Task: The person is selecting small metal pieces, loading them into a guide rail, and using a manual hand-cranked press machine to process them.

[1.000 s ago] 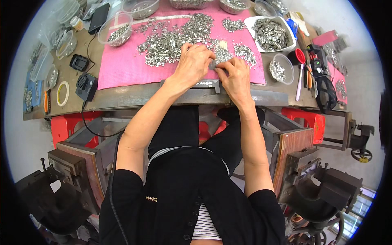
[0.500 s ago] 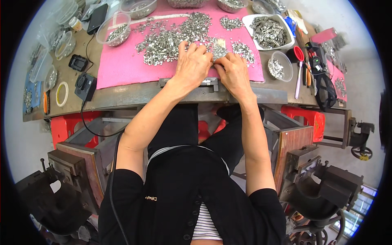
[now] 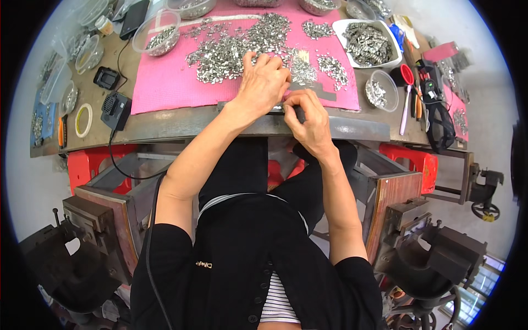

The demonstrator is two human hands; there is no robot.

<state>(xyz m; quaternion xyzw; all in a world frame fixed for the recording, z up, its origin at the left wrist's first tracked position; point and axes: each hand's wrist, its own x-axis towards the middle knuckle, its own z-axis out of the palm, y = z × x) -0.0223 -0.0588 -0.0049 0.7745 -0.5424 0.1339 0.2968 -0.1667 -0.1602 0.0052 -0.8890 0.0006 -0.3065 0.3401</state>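
On the pink mat (image 3: 159, 91) lies a broad heap of small silvery metal pieces (image 3: 223, 58). My left hand (image 3: 261, 85) is bent over the near side of this heap, its fingers curled and close together; whatever they hold is hidden. Closer to me, at the bench's front edge, my right hand (image 3: 309, 122) is closed in a pinch beside a small dark shape I cannot make out. Beneath both hands a metal fixture (image 3: 222, 105) is mostly covered. Behind my right hand a flat grey metal strip (image 3: 325, 95) rests on the mat, near a pile of fine silvery pieces (image 3: 302, 72).
A white tray of metal parts (image 3: 394, 59) stands at the right, with a clear tub (image 3: 391, 94) and a red-rimmed cup (image 3: 406, 74) nearby. At the left are another clear tub (image 3: 169, 44), a black corded device (image 3: 115, 110) and a tape roll (image 3: 83, 121).
My right hand has drawn back toward me and lower, away from the fine pieces. The grey strip behind it now shows. My left hand has hardly moved.
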